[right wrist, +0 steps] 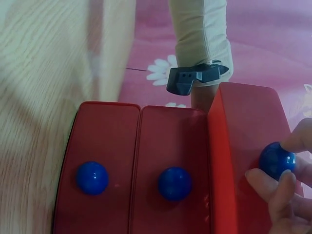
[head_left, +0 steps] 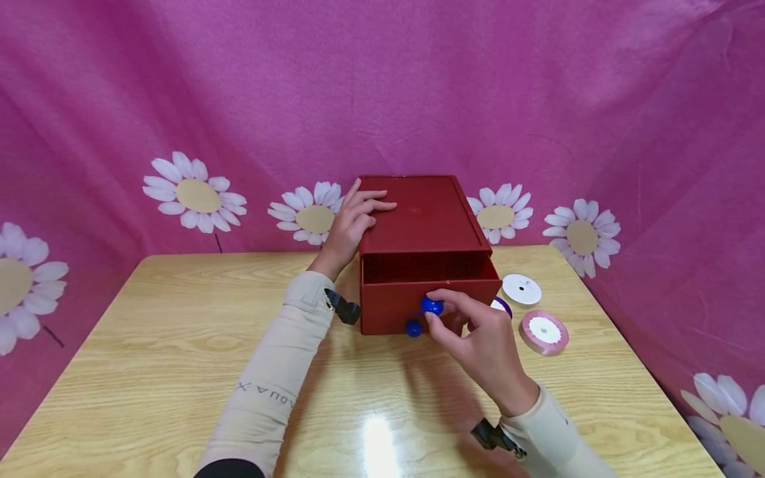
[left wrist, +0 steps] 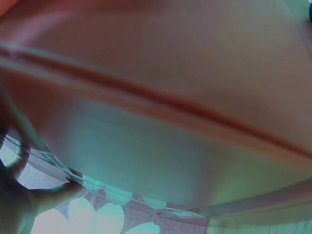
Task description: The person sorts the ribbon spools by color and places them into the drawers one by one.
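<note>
The right hand [head_left: 483,342] pinches the blue knob [head_left: 432,305] of a pulled-out top drawer [head_left: 387,302]. Near the bench's [head_left: 179,352] right edge lie a pink spool [head_left: 544,330] and a white spool [head_left: 514,290]; beside them, toward the far edge, stands the red cabinet [head_left: 421,216], the left hand [head_left: 351,229] spread over its left top edge.

I see a red cabinet [head_left: 421,216] upright on the surface [head_left: 179,352]; from its front juts the partly open top drawer [head_left: 388,302] with a round blue knob [head_left: 433,305], above two closed drawers [right wrist: 163,136].
</note>
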The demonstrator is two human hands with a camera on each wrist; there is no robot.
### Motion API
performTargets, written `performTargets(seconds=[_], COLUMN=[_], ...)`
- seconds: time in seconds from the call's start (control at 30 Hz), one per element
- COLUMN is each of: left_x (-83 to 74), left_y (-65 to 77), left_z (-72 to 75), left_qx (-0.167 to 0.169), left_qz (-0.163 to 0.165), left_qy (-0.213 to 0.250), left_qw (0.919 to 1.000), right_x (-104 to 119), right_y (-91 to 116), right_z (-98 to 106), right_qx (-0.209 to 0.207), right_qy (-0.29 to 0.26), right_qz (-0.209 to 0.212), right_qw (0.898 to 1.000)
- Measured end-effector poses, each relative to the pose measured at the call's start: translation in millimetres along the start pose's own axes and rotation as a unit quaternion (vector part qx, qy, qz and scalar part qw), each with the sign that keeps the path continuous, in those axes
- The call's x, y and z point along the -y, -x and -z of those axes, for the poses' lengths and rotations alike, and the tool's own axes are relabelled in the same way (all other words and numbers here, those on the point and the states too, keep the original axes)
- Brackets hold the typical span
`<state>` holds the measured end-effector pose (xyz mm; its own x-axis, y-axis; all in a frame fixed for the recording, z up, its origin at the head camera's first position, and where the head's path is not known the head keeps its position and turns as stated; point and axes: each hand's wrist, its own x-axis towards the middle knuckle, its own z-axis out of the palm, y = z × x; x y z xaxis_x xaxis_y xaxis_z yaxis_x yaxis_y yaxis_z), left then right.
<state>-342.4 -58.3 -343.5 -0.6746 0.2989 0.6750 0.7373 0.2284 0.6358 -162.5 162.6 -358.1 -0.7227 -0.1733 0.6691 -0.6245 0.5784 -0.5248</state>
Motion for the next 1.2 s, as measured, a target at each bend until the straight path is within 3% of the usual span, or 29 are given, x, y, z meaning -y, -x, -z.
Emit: performTargets(seconds=[0.4,0.77,1.2], left_x=[3.5,3.9,-3.1], left_y=[1.3,1.5,-0.5], left_z=[-8.8,-4.9,-5.8], left_qx=[-0.012,-0.031,-0.036], left_qz=[0.004,-0.013,-0.007], left_qy=[0.007,0.013,0.024], left_qw=[0.9999,0.9994,0.999], right_x=[7.3,12.5,20.9], right_y=[13.5,18.7,27.8], right_z=[7.3,7.1,11.4], right_qx=[0.008,0.003,0.006], right_qy=[0.0,-0.018,-0.023], right_qz=[-0.009,0.005,-0.019], right_qw=[1.0,1.0,1.0])
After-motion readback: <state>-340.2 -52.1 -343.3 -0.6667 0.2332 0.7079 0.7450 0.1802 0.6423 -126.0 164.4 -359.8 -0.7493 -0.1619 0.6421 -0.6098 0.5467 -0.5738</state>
